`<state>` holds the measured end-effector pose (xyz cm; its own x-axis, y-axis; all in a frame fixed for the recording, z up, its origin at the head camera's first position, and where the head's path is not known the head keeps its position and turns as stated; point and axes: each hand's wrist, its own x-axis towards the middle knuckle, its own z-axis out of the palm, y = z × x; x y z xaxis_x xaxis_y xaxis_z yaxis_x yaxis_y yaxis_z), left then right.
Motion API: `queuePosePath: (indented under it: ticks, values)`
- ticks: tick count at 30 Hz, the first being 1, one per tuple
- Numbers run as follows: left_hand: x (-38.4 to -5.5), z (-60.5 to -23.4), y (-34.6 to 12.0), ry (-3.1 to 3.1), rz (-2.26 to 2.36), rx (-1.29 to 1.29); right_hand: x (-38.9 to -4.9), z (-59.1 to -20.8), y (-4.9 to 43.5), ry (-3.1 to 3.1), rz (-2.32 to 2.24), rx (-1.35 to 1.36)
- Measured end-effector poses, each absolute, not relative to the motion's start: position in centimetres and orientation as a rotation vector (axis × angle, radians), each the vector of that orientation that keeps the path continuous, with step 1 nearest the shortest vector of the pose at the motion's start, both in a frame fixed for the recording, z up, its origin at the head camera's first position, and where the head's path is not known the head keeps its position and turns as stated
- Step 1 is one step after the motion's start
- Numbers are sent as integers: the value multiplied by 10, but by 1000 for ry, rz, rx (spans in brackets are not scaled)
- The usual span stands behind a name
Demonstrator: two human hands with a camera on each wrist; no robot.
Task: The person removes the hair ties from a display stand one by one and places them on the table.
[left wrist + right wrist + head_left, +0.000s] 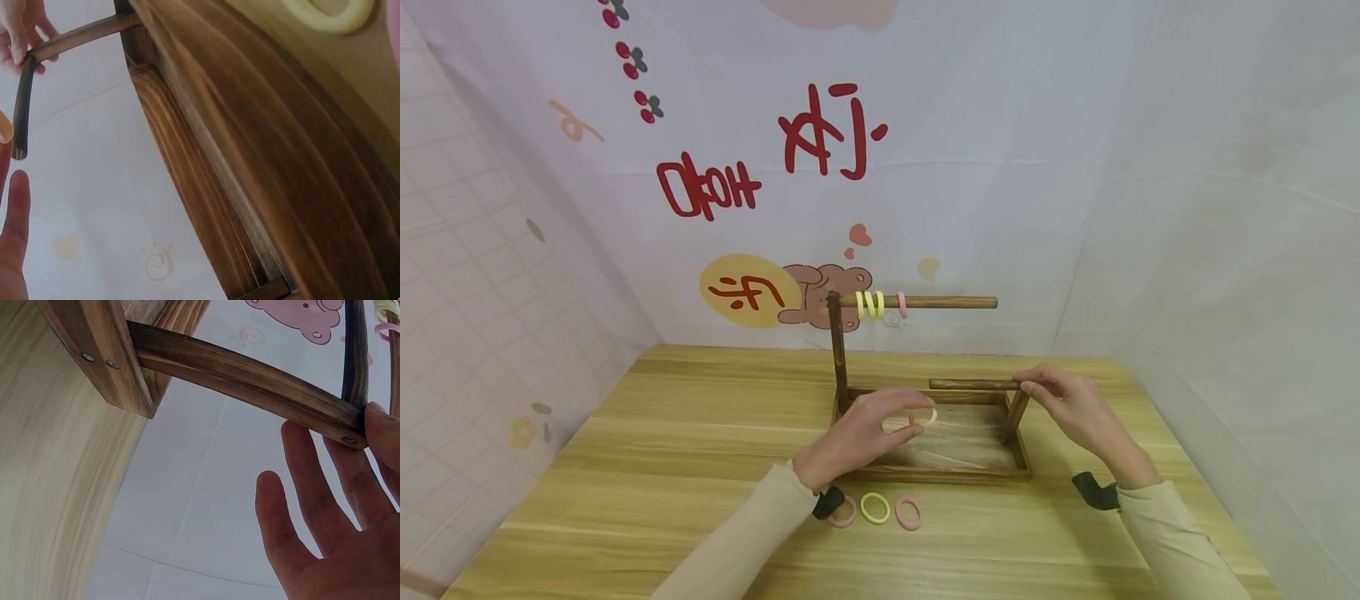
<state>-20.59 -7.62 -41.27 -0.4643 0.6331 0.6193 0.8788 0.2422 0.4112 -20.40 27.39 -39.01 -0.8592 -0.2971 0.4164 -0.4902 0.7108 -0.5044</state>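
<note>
My left hand (872, 429) pinches a pale ring (934, 415) between thumb and fingers, above the tray of a brown wooden rack (940, 475). In the left wrist view, only part of the fingers (17, 212) shows at the left edge. My right hand (1071, 408) pinches the top of the rack's short right post (1015, 417), where the lower rod (973, 385) meets it. The right wrist view shows thumb and fingertips at this post's end (331, 422), the little finger apart from it. Yellow rings (870, 305) and a pink ring (902, 305) hang on the upper rod (955, 302).
In front of the rack, a yellow ring (875, 508) lies between two pink rings on the wooden table (700, 442), the right pink ring (908, 513) in full view. My left wrist's black mount (829, 503) partly covers the other. A printed cloth wall (970, 200) stands behind.
</note>
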Motion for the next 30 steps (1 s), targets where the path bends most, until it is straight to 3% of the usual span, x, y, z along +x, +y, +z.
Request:
queuePosePath:
  ticks: [30]
  values:
    - [-192, -431, -58, -2306, -747, -1708, -206, -392, 275, -2634, 896, 617]
